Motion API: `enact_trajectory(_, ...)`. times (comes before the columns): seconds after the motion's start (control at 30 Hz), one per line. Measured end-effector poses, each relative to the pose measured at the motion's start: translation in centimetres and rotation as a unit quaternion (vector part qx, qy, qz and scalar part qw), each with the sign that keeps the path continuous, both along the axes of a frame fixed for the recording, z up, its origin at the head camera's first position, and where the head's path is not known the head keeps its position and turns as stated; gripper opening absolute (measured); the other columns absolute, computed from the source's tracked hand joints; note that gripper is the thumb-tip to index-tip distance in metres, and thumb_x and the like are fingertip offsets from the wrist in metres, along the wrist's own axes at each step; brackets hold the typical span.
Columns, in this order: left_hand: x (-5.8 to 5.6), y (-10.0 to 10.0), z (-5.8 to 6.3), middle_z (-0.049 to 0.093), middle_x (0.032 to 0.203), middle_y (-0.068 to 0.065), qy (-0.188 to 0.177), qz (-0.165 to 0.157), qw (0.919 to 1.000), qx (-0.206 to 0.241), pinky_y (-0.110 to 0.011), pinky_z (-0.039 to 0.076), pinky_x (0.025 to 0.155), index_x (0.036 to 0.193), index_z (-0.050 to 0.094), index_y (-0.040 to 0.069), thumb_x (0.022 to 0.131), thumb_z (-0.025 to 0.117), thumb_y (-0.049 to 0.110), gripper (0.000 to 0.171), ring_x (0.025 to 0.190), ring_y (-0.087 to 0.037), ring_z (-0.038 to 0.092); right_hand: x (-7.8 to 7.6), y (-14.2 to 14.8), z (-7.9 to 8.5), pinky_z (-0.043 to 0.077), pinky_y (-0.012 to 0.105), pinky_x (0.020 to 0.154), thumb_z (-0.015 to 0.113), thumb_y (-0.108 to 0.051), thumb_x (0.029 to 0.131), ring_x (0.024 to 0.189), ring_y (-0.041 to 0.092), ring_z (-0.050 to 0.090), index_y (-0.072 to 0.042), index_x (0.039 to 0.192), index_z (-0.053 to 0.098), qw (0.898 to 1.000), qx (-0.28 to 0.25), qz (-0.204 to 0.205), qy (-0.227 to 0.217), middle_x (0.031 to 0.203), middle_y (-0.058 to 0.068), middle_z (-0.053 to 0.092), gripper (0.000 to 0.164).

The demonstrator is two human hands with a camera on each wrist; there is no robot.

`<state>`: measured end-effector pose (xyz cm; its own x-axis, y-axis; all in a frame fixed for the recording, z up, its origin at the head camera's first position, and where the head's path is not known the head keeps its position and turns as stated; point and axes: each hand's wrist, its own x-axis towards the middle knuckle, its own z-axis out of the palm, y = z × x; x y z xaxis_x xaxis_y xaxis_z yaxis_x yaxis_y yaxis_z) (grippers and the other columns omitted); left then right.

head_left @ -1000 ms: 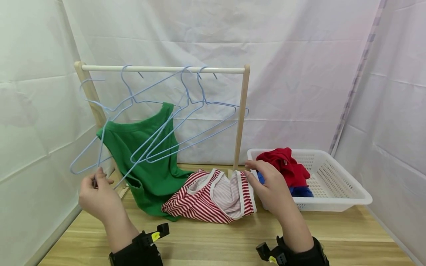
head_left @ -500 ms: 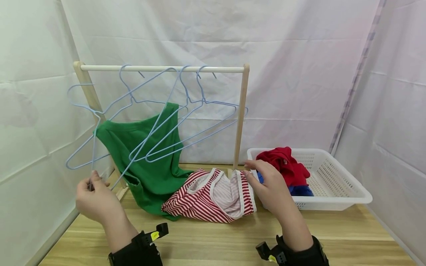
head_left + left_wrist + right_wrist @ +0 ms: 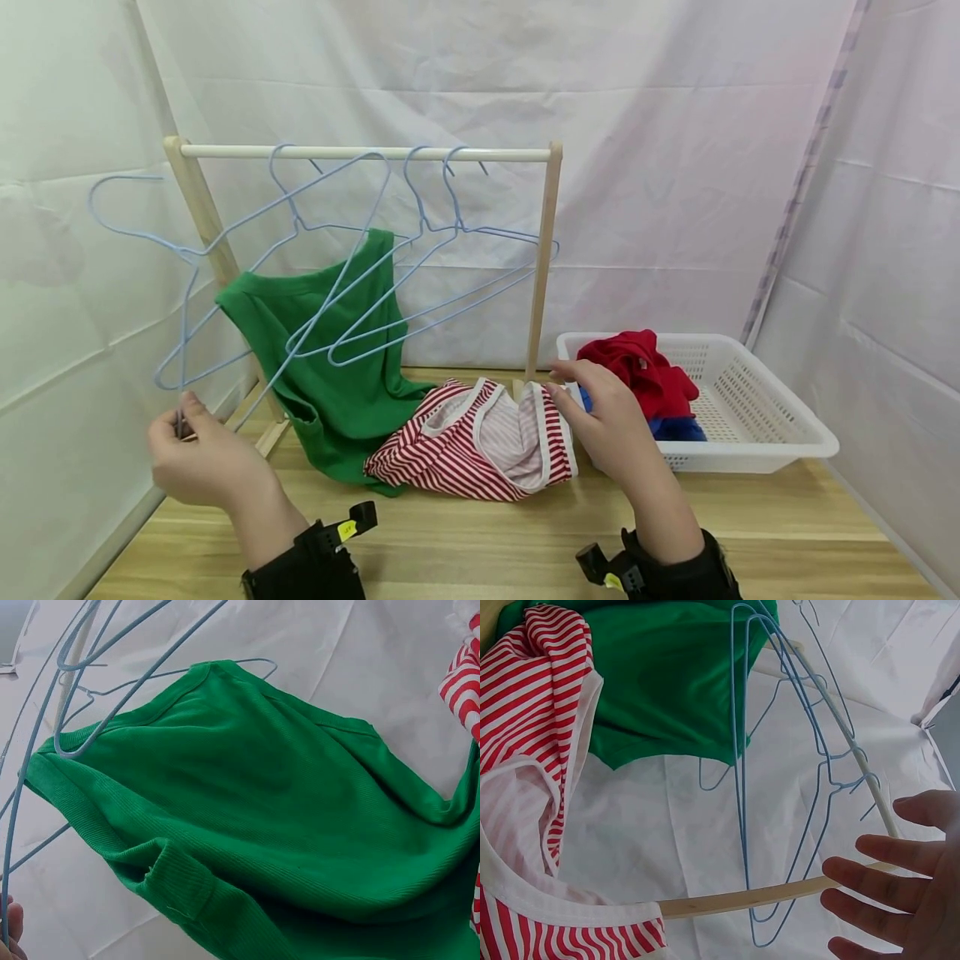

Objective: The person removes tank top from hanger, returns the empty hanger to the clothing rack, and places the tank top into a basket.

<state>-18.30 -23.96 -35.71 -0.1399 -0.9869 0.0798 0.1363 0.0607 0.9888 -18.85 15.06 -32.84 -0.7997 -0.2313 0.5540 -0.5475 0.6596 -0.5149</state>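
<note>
In the head view my left hand (image 3: 213,462) pinches a light blue wire hanger (image 3: 184,333) near its lower bar. That hanger is tilted, its hook off the rack and pointing left. Behind it, a green sleeveless top (image 3: 330,367) hangs slanted on another blue hanger on the rack, its lower part on the table. A red-and-white striped garment (image 3: 457,475) lies crumpled in front of the rack. Beside its right end hovers my right hand (image 3: 611,421); in the right wrist view its fingers (image 3: 885,885) are spread and hold nothing.
A small rack with a white bar (image 3: 510,156) and wooden legs (image 3: 545,267) stands at the back left. Two bare blue hangers (image 3: 740,750) hang on its right half. At right, a white basket (image 3: 750,457) holds red cloth (image 3: 645,375) and blue cloth (image 3: 678,430).
My left hand has moved left and slightly down with the hanger, whose hook has swung left past the rack's left post. The right hand has stayed in place.
</note>
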Motion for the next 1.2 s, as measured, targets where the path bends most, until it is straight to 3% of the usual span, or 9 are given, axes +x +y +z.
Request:
enact_trajectory(0.33,0.5,0.1,0.7,0.061,0.087,0.015,-0.012,0.027,0.9995,-0.011,-0.019,0.037,0.076,0.1,0.073,0.021,0.088,0.065,0.047,0.029,0.079,0.002,0.053,-0.2,0.0,-0.1,0.044,0.054,0.096,0.063,-0.02,0.096,0.114,0.027,0.056,-0.006,0.126,0.063,1.0,0.004,-0.002,-0.002,0.117,0.008,0.064,0.033)
enact_trajectory(0.57,0.7,1.4,1.8,0.06,0.083,0.018,0.002,0.046,0.9954,-0.085,-0.018,0.038,0.074,0.101,0.073,0.015,0.093,0.063,0.039,0.027,0.077,0.004,0.053,-0.2,-0.1,-0.1,0.043,0.054,0.097,0.063,-0.022,0.096,0.115,0.027,0.056,-0.007,0.125,0.063,1.0,0.007,-0.002,-0.004,0.116,0.007,0.065,0.033)
enact_trajectory(0.7,0.9,2.2,2.3,0.057,0.082,0.02,0.002,0.057,0.9892,-0.135,-0.017,0.039,0.072,0.102,0.074,0.01,0.095,0.06,0.037,0.031,0.074,0.007,0.053,-0.2,-0.1,-0.1,0.043,0.054,0.097,0.063,-0.021,0.096,0.115,0.027,0.056,-0.007,0.125,0.063,1.0,0.008,0.0,-0.007,0.117,0.007,0.065,0.033)
enact_trajectory(0.83,1.2,3.1,2.9,0.058,0.083,0.018,0.011,0.047,0.9845,-0.169,-0.016,0.042,0.071,0.106,0.073,0.007,0.096,0.058,0.036,0.034,0.073,0.008,0.054,-0.2,-0.2,-0.1,0.043,0.053,0.098,0.063,-0.023,0.096,0.117,0.026,0.055,-0.009,0.127,0.063,1.0,0.027,0.004,-0.01,0.12,0.006,0.064,0.034)
enact_trajectory(0.93,1.2,3.8,3.2,0.064,0.087,0.009,0.017,0.035,0.9794,-0.198,-0.016,0.041,0.071,0.109,0.073,0.006,0.098,0.056,0.033,0.034,0.075,0.009,0.053,-0.2,-0.3,-0.1,0.043,0.052,0.098,0.062,-0.026,0.096,0.119,0.025,0.054,-0.01,0.128,0.062,0.999,0.045,0.009,-0.015,0.122,0.005,0.063,0.035)
enact_trajectory(1.03,1.2,4.4,3.3,0.069,0.093,-0.004,0.025,0.03,0.9694,-0.242,-0.015,0.04,0.072,0.111,0.071,0.004,0.1,0.053,0.029,0.033,0.078,0.008,0.054,-0.2,-0.4,-0.2,0.043,0.052,0.098,0.062,-0.027,0.096,0.12,0.025,0.053,-0.01,0.128,0.062,0.998,0.053,0.015,-0.021,0.124,0.004,0.063,0.036)
enact_trajectory(1.2,0.9,5.1,3.4,0.069,0.096,-0.014,0.033,0.017,0.9539,-0.298,-0.021,0.039,0.079,0.111,0.069,-0.002,0.102,0.049,0.021,0.032,0.088,-0.013,0.061,-0.2,-0.6,-0.2,0.044,0.051,0.098,0.063,-0.027,0.096,0.12,0.024,0.054,-0.011,0.128,0.062,0.998,0.058,0.021,-0.023,0.124,0.003,0.063,0.036)
